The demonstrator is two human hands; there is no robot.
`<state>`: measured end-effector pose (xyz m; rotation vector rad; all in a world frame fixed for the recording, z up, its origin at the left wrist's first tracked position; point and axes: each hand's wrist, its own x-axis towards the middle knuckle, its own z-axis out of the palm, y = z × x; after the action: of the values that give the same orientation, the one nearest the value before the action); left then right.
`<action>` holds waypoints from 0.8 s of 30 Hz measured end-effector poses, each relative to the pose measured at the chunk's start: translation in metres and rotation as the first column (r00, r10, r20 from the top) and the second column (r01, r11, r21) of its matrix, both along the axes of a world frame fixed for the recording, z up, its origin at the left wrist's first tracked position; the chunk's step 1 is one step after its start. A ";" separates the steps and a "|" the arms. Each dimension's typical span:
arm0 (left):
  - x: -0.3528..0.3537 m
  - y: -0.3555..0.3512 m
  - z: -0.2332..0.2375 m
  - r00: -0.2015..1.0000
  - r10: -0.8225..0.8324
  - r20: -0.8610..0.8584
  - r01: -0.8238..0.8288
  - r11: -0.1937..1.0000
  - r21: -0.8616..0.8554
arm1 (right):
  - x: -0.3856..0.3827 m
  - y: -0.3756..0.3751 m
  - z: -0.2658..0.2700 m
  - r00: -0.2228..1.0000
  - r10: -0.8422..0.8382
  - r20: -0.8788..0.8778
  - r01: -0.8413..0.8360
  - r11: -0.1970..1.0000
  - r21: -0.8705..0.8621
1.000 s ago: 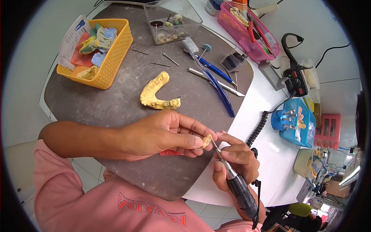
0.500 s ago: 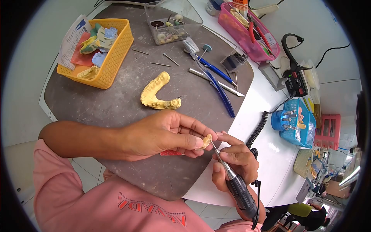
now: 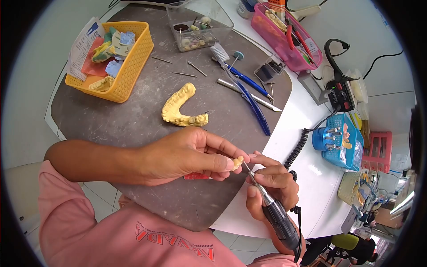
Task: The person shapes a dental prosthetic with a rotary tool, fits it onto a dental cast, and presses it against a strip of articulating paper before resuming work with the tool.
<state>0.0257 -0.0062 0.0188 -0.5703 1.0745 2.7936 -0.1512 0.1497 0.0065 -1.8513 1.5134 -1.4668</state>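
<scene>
My left hand (image 3: 187, 153) pinches a small yellowish tooth piece (image 3: 238, 163) between thumb and fingertips, just above the near edge of the dark work mat (image 3: 133, 120). My right hand (image 3: 271, 180) grips a black rotary handpiece (image 3: 278, 216) like a pen, and its thin metal bur touches the tooth piece. The handpiece's black cord runs down past my wrist. A yellow plaster dental cast (image 3: 180, 107) lies on the mat a short way beyond my left hand.
A yellow basket (image 3: 129, 66) of casts and impressions stands far left. A clear box of burs (image 3: 198, 26), loose burs, a blue toothbrush (image 3: 242, 86) and a metal tool lie further back. A pink tray (image 3: 284, 38), a black control unit (image 3: 340, 95) and a blue basket (image 3: 340, 140) sit right.
Both hands stay in place. The tooth piece has turned slightly in my left fingers, and my right hand with the handpiece has shifted a little.
</scene>
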 end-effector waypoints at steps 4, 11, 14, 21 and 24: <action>0.000 0.000 0.000 1.000 -0.004 0.001 0.004 1.000 -0.006 | -0.001 -0.001 0.000 1.000 0.018 -0.015 -0.018 1.000 0.006; 0.001 -0.001 0.000 1.000 -0.011 -0.007 0.011 1.000 -0.010 | 0.000 0.000 0.000 1.000 0.010 0.003 -0.010 1.000 0.003; 0.001 -0.001 0.000 1.000 -0.010 -0.011 0.010 1.000 -0.012 | 0.000 0.001 -0.001 1.000 0.006 0.022 -0.006 1.000 -0.001; 0.001 -0.001 0.000 1.000 -0.015 0.009 0.016 1.000 -0.012 | -0.001 0.000 0.000 1.000 0.018 0.000 -0.018 1.000 0.009; 0.001 -0.001 0.001 1.000 -0.017 0.010 0.017 1.000 -0.013 | -0.001 0.000 0.000 1.000 0.016 0.005 -0.016 1.000 0.008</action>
<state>0.0265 -0.0076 0.0196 -0.5723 1.0914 2.7685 -0.1520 0.1500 0.0065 -1.8497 1.4969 -1.4547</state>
